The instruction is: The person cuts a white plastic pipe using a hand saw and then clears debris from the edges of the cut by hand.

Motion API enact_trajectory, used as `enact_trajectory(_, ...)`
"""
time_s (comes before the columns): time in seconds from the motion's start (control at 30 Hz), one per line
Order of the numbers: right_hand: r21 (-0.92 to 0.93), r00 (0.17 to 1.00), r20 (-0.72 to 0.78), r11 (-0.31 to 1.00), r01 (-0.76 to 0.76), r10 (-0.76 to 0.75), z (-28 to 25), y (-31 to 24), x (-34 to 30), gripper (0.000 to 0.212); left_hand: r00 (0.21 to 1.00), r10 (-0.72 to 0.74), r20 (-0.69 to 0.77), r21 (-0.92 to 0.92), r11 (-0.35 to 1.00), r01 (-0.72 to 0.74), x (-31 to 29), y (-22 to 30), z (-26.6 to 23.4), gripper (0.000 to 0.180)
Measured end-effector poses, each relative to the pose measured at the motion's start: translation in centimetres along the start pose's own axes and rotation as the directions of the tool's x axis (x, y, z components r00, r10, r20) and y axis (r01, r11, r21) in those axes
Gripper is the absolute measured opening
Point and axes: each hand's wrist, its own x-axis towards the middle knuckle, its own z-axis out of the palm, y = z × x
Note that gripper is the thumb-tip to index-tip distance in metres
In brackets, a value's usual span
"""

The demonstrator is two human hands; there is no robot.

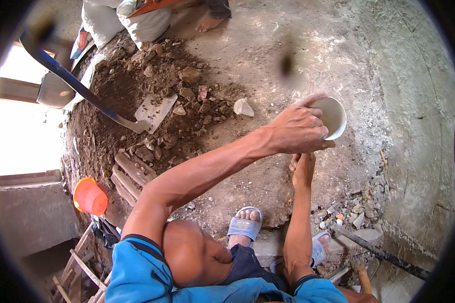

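My left hand (299,126) is closed round the side of a white, round, hollow thing (336,117), a cup or a short piece of pipe. Its open end faces up toward me, and its inside looks pale grey. Just below it, my right hand (303,169) reaches up with curled fingers, close under the left hand. Whatever those fingers hold, if anything, is hidden. Both hands are raised in front of me, over the dusty ground (258,166).
At the left, a shovel (156,112) lies on a heap of soil and stones (121,81). An orange bucket (90,196) stands near wooden pieces. White sacks (146,25) and another person's foot (209,23) are at the back. A rough wall (419,126) rises at right, with rubble (356,212) below.
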Motion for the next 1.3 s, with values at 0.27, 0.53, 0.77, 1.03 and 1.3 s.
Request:
enact_trajectory(0.27,0.013,0.999,-0.035,1.000,0.021,-0.021,-2.5,4.5,-4.0,0.030,1.000,-0.022,0.008,-0.060,0.998,0.023,-0.9,-0.5,0.6,0.036)
enact_trajectory(0.53,0.080,0.998,-0.032,0.995,-0.058,0.060,-1.4,1.6,-3.0,0.033,1.000,0.029,0.001,-0.026,0.999,-0.029,-1.0,-0.4,0.3,0.041)
enact_trajectory(0.77,-0.012,0.992,0.058,0.994,0.111,-0.110,-2.3,1.1,-1.0,0.028,0.999,0.036,0.005,-0.037,0.999,-0.036,0.1,-0.5,0.1,0.029)
enact_trajectory(1.03,0.231,0.994,0.111,0.972,-0.028,0.002,-1.8,1.7,-1.7,0.019,0.998,0.010,0.061,-0.048,0.999,-0.007,0.1,0.0,-0.1,0.025)
enact_trajectory(1.3,0.093,0.995,0.092,0.995,-0.036,0.028,-1.8,1.8,-4.5,0.032,0.995,-0.013,0.098,-0.043,0.999,0.018,-0.1,0.2,-1.1,0.020)
